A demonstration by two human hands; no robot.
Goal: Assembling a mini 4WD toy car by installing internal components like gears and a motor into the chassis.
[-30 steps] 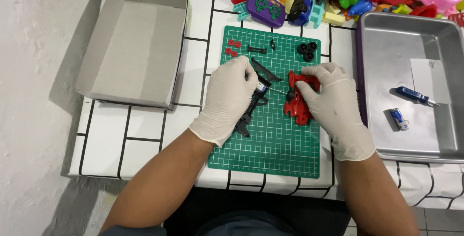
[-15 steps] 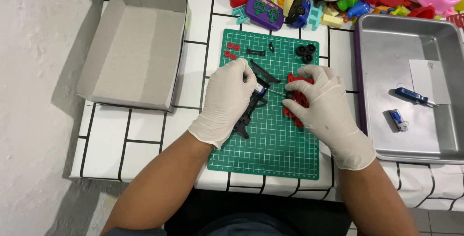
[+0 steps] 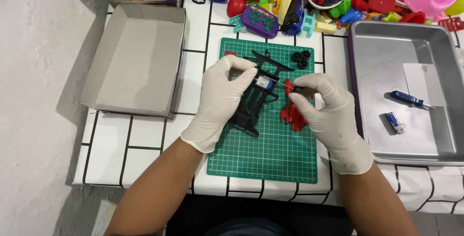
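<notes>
Black chassis (image 3: 253, 101) (one), two gloved hands

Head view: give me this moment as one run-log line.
left hand: holds black chassis on green mat | right hand: holds screwdriver, tip at chassis | red part: on mat | tray: right

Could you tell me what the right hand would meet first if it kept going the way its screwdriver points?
The right hand aims its screwdriver leftward; first comes the small motor in the black chassis under the left hand. Depth is unclear.
</notes>
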